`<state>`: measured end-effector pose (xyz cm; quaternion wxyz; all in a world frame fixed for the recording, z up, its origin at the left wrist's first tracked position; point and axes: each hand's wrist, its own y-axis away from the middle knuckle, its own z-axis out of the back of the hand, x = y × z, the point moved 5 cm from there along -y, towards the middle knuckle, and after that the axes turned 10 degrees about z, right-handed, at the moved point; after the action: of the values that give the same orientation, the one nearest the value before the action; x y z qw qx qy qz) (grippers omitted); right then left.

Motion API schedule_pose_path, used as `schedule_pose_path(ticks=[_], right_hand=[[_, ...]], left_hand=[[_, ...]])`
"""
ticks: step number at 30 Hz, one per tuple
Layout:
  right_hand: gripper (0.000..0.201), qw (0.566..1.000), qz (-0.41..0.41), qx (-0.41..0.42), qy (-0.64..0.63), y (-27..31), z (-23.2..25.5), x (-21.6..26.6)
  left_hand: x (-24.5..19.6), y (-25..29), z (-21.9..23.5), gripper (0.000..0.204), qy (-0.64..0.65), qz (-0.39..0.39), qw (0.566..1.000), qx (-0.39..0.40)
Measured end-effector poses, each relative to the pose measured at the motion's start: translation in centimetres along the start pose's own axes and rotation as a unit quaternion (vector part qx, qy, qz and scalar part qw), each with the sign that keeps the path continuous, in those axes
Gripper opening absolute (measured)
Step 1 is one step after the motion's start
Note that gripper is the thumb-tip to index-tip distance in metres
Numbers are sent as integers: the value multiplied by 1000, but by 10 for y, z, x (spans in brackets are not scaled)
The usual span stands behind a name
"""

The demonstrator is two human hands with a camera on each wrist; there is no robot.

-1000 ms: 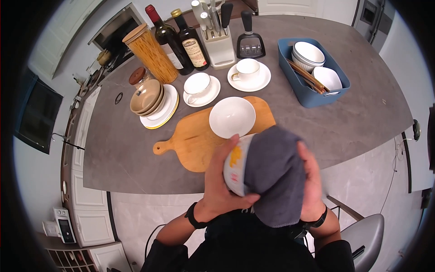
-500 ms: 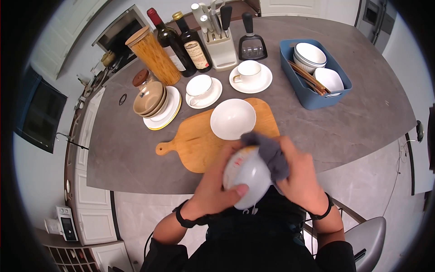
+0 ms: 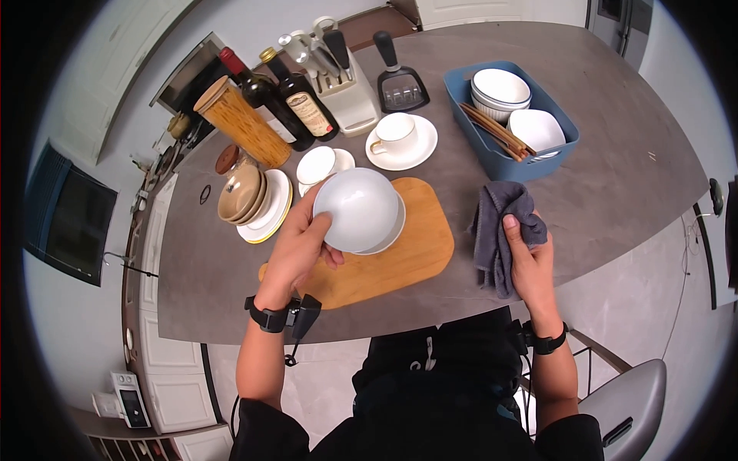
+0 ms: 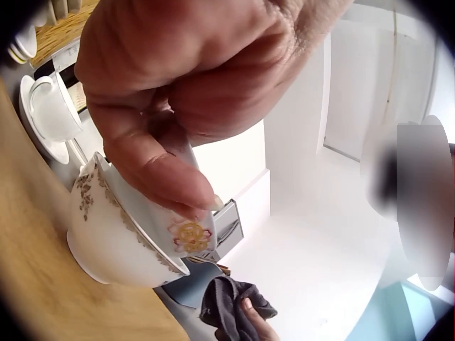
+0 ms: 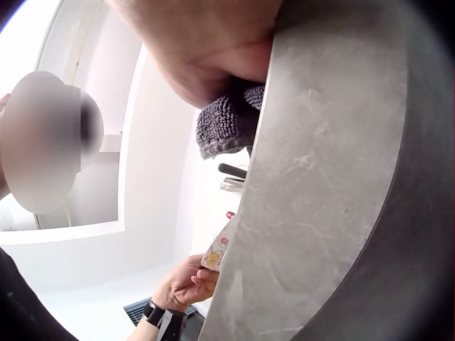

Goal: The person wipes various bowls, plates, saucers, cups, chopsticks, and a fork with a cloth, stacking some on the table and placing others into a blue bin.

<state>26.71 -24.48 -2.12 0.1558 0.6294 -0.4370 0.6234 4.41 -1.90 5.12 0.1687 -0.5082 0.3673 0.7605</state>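
Observation:
My left hand [image 3: 298,250] pinches the rim of a white bowl [image 3: 357,209], thumb on the inner side. Pink and yellow flowers show on the bowl's outside [image 4: 190,233] in the left wrist view. It overlaps a second white bowl [image 4: 117,224], which has a patterned gold band and stands on the wooden cutting board [image 3: 415,246]. The held bowl's lower edge dips within that bowl's rim in the left wrist view. Over to the right, my right hand [image 3: 534,265] grips a bunched dark grey cloth [image 3: 496,234], part of it hanging down by the table's front edge.
Two white cups on saucers [image 3: 401,142] stand behind the board. Brown bowls [image 3: 240,196] on plates are at left. A pasta jar [image 3: 242,123], bottles [image 3: 304,100] and a knife block [image 3: 346,96] line the back. The blue bin [image 3: 500,165] holds bowls and chopsticks.
The hands have parted. The left hand has carried the flowered bowl forward and left over the bowl on the board; the right hand has drawn the cloth off it and moved right.

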Motion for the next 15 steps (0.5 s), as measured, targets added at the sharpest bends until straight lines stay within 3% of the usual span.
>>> schedule_pose_path(ticks=[12, 15], right_hand=[[24, 998, 37, 1, 53, 1, 7, -1], [22, 1000, 24, -1, 17, 2, 7, -4]], left_hand=[[5, -10, -8, 50, -150, 18, 987, -56], [3, -10, -9, 47, -179, 29, 981, -72]])
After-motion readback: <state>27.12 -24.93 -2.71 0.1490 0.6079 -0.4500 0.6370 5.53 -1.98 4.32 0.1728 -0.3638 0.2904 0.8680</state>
